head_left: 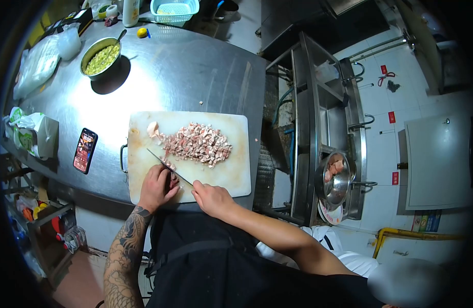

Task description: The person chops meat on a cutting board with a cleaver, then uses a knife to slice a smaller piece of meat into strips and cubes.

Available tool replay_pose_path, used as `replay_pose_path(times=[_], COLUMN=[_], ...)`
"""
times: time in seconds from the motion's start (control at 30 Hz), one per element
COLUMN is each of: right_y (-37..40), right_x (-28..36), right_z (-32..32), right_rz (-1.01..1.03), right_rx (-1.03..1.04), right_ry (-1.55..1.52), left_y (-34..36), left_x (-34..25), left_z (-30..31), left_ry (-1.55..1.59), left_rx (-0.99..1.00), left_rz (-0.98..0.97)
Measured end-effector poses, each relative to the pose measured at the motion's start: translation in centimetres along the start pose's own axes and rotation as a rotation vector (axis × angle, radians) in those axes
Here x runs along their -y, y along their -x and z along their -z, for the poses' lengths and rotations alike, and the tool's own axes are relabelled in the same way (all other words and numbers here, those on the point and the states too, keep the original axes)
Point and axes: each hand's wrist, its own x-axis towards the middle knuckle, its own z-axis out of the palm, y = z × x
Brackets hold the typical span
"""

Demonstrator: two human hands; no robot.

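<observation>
My right hand (pixel 214 199) is closed round the handle of a knife (pixel 170 168), whose blade slants up and left across the white cutting board (pixel 231 179). Beside the blade, my left hand (pixel 157 187) has its fingers curled down on a piece of raw meat (pixel 173 180), mostly hidden under them. Thin cut bits lie along the blade's other side. A heap of diced raw meat (pixel 198 143) covers the board's upper middle. At its left end sits a larger pale chunk (pixel 153 129).
On the steel table (pixel 195 77) are a bowl of chopped green food (pixel 101 59) with a spoon, a phone (pixel 85 150), a lemon (pixel 142 33), a teal basket (pixel 175 11) and plastic bags (pixel 36 66). Right, past a gap, a metal bowl (pixel 336 179) with meat stands at the sink.
</observation>
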Motion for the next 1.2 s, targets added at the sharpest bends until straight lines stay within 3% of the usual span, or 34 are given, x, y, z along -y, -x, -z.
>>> replay_pose_path(times=[0.27, 0.43, 0.63, 0.97, 1.2], right_y=[3.4, 2.8, 0.5, 3.0, 2.5], right_x=[4.1, 4.0, 0.7, 5.3, 4.7], right_z=[6.3, 5.0, -2.7, 6.1, 3.9], right_rz=[-0.086, -0.119, -0.030, -0.090, -0.136], right_rx=[0.157, 0.224, 0.006, 0.157, 0.204], right_ry=[0.007, -0.002, -0.034, -0.053, -0.108], left_y=[1.2, 1.1, 1.1, 1.7, 1.2], left_x=[0.9, 1.0, 0.7, 1.2, 1.0], left_z=[-0.3, -0.5, -0.5, 0.3, 0.1], left_ry=[-0.022, 0.010, -0.010, 0.019, 0.054], left_rx=[-0.020, 0.012, -0.001, -0.010, 0.002], left_rz=[-0.032, 0.019, -0.001, -0.059, -0.021])
